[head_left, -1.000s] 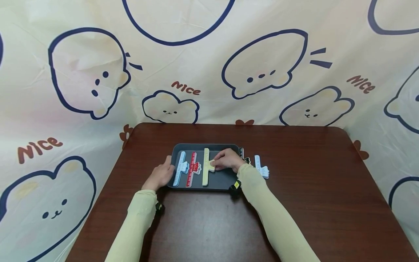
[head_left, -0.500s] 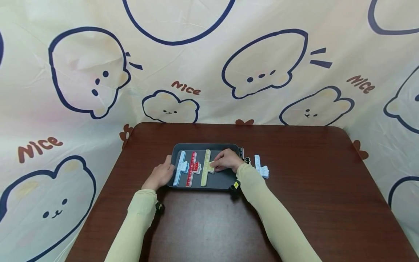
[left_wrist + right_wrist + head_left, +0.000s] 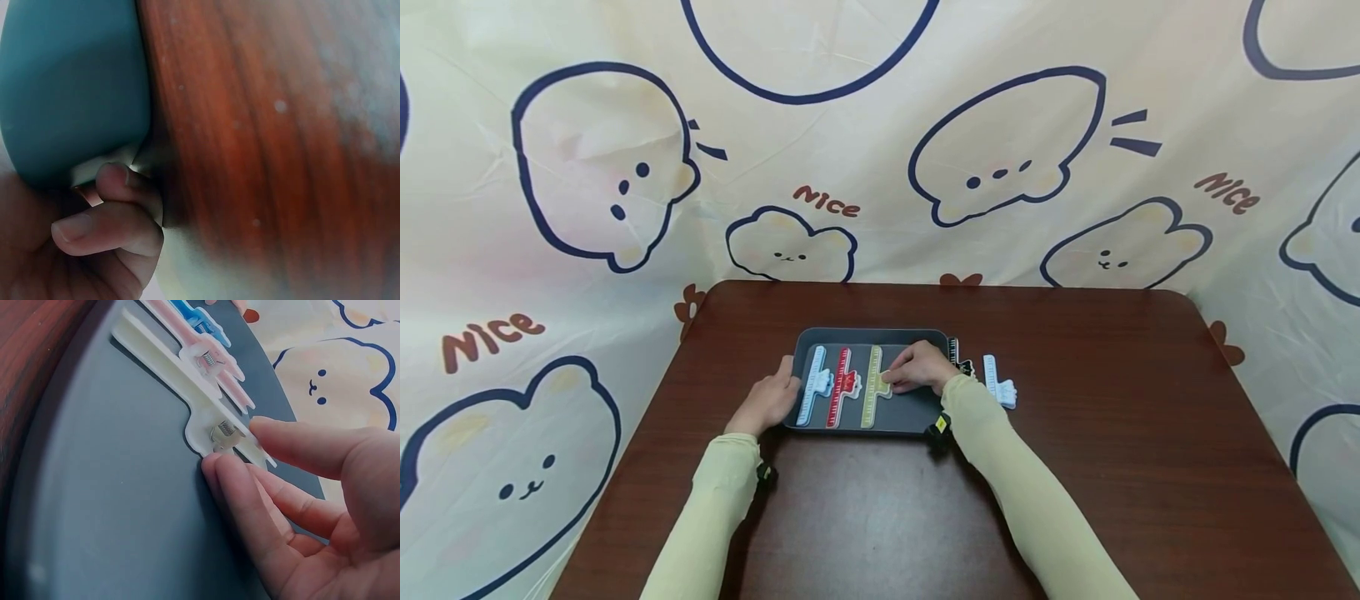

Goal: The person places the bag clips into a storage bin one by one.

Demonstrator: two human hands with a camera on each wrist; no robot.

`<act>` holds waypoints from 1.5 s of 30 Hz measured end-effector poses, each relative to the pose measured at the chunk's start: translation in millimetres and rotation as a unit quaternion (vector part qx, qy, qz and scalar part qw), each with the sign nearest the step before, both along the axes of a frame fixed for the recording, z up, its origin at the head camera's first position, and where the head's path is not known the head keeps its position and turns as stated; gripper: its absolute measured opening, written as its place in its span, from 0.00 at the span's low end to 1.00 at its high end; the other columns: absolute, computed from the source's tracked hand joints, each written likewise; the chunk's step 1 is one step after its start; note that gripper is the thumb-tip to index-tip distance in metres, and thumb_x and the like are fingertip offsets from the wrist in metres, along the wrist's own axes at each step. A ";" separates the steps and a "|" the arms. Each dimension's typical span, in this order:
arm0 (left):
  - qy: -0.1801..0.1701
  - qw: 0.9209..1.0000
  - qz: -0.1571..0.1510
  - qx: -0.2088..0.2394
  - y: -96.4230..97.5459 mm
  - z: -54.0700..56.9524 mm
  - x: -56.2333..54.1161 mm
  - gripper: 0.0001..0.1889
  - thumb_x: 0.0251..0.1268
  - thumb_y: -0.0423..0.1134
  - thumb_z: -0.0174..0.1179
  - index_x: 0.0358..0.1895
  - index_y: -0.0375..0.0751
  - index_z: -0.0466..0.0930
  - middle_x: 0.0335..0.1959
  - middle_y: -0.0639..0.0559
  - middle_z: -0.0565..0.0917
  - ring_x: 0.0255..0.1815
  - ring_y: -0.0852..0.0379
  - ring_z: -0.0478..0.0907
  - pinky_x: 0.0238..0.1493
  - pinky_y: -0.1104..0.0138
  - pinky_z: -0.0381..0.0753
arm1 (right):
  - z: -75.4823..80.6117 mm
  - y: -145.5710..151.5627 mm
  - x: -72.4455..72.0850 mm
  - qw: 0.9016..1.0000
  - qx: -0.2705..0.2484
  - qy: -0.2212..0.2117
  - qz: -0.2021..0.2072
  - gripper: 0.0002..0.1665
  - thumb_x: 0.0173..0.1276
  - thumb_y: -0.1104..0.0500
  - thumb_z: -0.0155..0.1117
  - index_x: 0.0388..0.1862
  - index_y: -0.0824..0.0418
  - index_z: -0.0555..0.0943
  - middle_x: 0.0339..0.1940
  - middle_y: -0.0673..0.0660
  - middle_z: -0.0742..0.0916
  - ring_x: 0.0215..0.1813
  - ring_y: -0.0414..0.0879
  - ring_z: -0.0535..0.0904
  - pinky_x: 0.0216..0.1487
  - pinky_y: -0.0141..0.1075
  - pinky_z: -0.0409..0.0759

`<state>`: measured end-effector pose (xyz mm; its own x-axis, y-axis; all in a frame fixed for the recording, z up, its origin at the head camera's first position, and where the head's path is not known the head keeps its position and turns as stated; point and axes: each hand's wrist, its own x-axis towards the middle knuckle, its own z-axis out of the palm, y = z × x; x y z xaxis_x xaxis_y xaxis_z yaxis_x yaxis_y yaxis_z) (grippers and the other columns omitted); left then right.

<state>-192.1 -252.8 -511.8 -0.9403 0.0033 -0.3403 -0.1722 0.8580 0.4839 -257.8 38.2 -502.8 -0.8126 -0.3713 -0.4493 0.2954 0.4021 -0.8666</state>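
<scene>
My right hand (image 3: 920, 367) pinches the yellow spring clip (image 3: 872, 396) by its handle side, over the middle of a dark grey tray (image 3: 910, 417). The clip has a long bar with ruler-like marks; its spring shows between the fingers in the right wrist view, where the yellow clip (image 3: 159, 369) lies close over the tray floor. To its left in the tray lie a red clip (image 3: 837, 392) and a blue clip (image 3: 809, 392), roughly parallel. My left hand (image 3: 771, 398) grips the tray's left side, thumb at the rim, fingers (image 3: 106, 231) curled by its corner.
Right of the tray, on the brown wooden table (image 3: 1112, 433), lies a pale blue clip (image 3: 992, 375). A black clip (image 3: 953, 350) sits by the tray's right edge, partly hidden behind my right hand. A patterned curtain (image 3: 880, 150) hangs behind the table.
The yellow clip has turned slightly, its far end shifting right and toward me, so it slants like the red and blue clips. The left hand and tray stay put.
</scene>
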 end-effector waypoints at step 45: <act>-0.017 1.000 -0.001 0.017 -0.1 1.9 2.8 0.35 0.83 0.48 0.32 0.84 0.36 0.37 0.79 0.28 0.61 0.75 0.32 0.65 0.75 0.39 0.61 | 44.5 169.2 8.6 0.975 0.173 0.135 -0.024 0.23 0.74 0.52 0.67 0.61 0.64 0.81 0.49 0.66 0.88 0.46 0.55 0.87 0.54 0.49 0.86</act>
